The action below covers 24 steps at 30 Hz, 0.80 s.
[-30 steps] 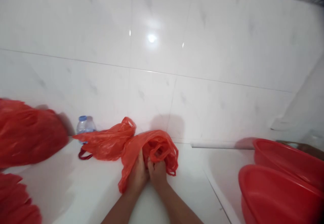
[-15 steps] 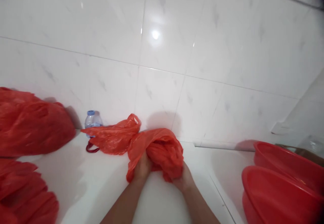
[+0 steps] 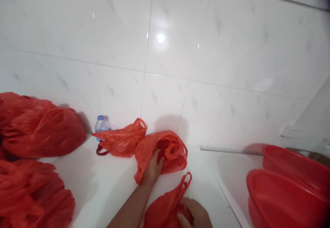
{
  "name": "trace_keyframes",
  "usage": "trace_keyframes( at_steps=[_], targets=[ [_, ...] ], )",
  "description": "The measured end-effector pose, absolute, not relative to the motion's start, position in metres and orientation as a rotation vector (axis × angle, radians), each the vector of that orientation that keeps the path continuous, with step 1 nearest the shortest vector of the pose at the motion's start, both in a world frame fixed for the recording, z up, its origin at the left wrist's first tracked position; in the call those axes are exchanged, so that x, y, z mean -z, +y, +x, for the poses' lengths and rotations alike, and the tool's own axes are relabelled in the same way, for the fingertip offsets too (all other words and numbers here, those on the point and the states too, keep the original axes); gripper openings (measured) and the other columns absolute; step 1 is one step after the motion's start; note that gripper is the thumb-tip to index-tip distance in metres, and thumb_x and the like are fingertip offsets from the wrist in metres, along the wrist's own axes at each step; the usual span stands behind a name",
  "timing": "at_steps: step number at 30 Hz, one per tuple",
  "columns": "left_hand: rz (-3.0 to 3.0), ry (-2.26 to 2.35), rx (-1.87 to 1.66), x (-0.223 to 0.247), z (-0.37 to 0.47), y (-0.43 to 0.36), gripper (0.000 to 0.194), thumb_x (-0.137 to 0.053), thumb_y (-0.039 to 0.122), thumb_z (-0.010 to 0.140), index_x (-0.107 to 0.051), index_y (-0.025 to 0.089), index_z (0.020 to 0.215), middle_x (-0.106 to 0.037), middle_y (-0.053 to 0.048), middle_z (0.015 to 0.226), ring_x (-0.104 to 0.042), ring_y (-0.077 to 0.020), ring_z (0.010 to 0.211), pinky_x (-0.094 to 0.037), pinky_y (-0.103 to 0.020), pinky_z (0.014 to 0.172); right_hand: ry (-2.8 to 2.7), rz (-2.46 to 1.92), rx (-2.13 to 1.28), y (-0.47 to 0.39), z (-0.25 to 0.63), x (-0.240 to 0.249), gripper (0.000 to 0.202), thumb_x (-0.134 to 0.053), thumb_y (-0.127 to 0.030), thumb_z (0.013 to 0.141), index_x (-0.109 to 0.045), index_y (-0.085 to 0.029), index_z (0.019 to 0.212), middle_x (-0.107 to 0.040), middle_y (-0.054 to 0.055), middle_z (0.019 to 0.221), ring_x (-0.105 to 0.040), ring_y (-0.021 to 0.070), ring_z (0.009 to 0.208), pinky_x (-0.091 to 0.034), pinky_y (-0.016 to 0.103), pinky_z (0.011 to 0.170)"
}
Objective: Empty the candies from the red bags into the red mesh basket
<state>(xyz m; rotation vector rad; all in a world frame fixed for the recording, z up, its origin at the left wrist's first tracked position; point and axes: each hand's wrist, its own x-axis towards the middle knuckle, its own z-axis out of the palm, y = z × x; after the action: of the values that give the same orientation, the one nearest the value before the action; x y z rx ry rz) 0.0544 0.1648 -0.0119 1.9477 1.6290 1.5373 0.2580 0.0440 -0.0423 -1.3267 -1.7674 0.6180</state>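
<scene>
My left hand [image 3: 152, 169] grips the mouth of a crumpled red plastic bag [image 3: 172, 150] lying on the white counter [image 3: 103, 186] against the tiled wall. My right hand [image 3: 194, 214] is close to me at the bottom edge, closed on a second red plastic bag [image 3: 167, 205] whose handle loop sticks up toward the first bag. Another flat red bag [image 3: 121, 140] lies just left of the one under my left hand.
A small water bottle with a blue cap [image 3: 101, 124] stands by the wall. Full red bags [image 3: 38, 130] pile up at the left. Two stacked red basins [image 3: 286, 193] sit at the right, beyond a counter edge.
My right hand has left the crumpled bag and drawn back toward me with a separate red bag in it. My left hand stays on the first bag.
</scene>
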Motion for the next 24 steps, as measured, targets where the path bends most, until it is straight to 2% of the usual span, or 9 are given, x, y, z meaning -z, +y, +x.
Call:
trace_keyframes(
  at_steps=[3,5,9,12,14,16,19,22,24],
  targets=[
    [2.032,1.479,-1.454,0.005,0.059,0.137,0.026,-0.049,0.033,0.086,-0.063,0.02,0.104,-0.065,-0.009,0.106,-0.058,-0.0258,0.105,-0.041,-0.047,0.098,-1.823,-1.391,-0.378,0.043,0.256,0.036,0.041,-0.06,-0.03,0.069,-0.065,-0.026,0.11,-0.07,0.008,0.098,-0.064,0.0243,0.085,-0.051,0.038,0.081],
    [2.032,1.403,-1.386,0.005,0.061,0.109,0.028,-0.046,0.037,0.088,-0.064,0.019,0.1,-0.067,-0.008,0.1,-0.06,-0.0246,0.098,-0.045,-0.044,0.092,-1.826,-1.446,-0.315,0.038,0.26,0.031,0.046,-0.059,-0.023,0.07,-0.061,-0.023,0.116,-0.069,0.007,0.101,-0.063,0.0229,0.088,-0.05,0.037,0.083],
    [1.969,1.267,-1.232,0.012,0.06,0.056,0.037,-0.043,0.04,0.09,-0.056,0.019,0.116,-0.066,-0.009,0.105,-0.063,-0.0193,0.084,-0.053,-0.033,0.075,-1.837,-1.452,-0.231,0.028,0.266,0.024,0.048,-0.049,-0.012,0.074,-0.056,-0.019,0.121,-0.067,0.007,0.103,-0.06,0.0212,0.093,-0.048,0.035,0.083],
    [1.87,1.227,-1.141,0.015,0.061,0.029,0.075,-0.067,0.036,0.073,-0.035,0.022,0.139,-0.054,-0.012,0.129,-0.06,-0.0219,0.099,-0.05,-0.036,0.085,-1.921,-1.342,-0.174,0.023,0.259,0.02,0.048,-0.04,-0.004,0.077,-0.055,-0.019,0.119,-0.066,0.006,0.101,-0.058,0.0197,0.092,-0.046,0.034,0.083],
    [1.751,1.251,-1.095,0.015,0.062,0.019,0.084,-0.067,0.026,0.07,-0.026,0.024,0.143,-0.055,-0.011,0.127,-0.058,-0.0222,0.103,-0.047,-0.037,0.09,-1.969,-1.288,-0.144,0.019,0.251,0.019,0.046,-0.037,-0.001,0.077,-0.057,-0.019,0.113,-0.065,0.006,0.095,-0.056,0.0193,0.089,-0.045,0.034,0.081],
    [1.621,1.244,-1.107,0.013,0.059,0.012,0.066,-0.058,0.023,0.076,-0.036,0.024,0.138,-0.064,-0.007,0.11,-0.061,-0.0196,0.094,-0.048,-0.035,0.087,-1.976,-1.258,-0.095,0.013,0.25,0.017,0.041,-0.036,0.0,0.076,-0.06,-0.019,0.104,-0.062,0.005,0.088,-0.054,0.0191,0.083,-0.043,0.034,0.077],
    [1.395,1.234,-1.285,0.011,0.046,0.006,0.035,-0.052,0.028,0.08,-0.056,0.02,0.114,-0.066,-0.004,0.094,-0.062,-0.0185,0.082,-0.05,-0.031,0.077,-1.861,-1.28,0.015,0.009,0.266,0.014,0.032,-0.035,-0.002,0.08,-0.061,-0.018,0.088,-0.057,0.004,0.077,-0.05,0.019,0.075,-0.04,0.034,0.071],
    [1.21,1.341,-1.442,0.008,0.031,0.004,0.02,-0.056,0.034,0.078,-0.06,0.019,0.091,-0.063,0.0,0.078,-0.059,-0.0176,0.072,-0.048,-0.026,0.065,-1.646,-1.392,0.034,0.011,0.295,0.012,0.028,-0.034,-0.007,0.083,-0.059,-0.019,0.077,-0.054,0.004,0.076,-0.049,0.0191,0.076,-0.04,0.034,0.071],
    [1.18,1.394,-1.467,0.007,0.024,0.003,0.014,-0.059,0.031,0.075,-0.058,0.019,0.082,-0.059,0.002,0.07,-0.056,-0.0158,0.068,-0.045,-0.024,0.061,-1.546,-1.436,0.018,0.014,0.309,0.013,0.024,-0.037,-0.01,0.083,-0.059,-0.02,0.078,-0.054,0.006,0.085,-0.051,0.0201,0.084,-0.041,0.035,0.077]
  ],
)
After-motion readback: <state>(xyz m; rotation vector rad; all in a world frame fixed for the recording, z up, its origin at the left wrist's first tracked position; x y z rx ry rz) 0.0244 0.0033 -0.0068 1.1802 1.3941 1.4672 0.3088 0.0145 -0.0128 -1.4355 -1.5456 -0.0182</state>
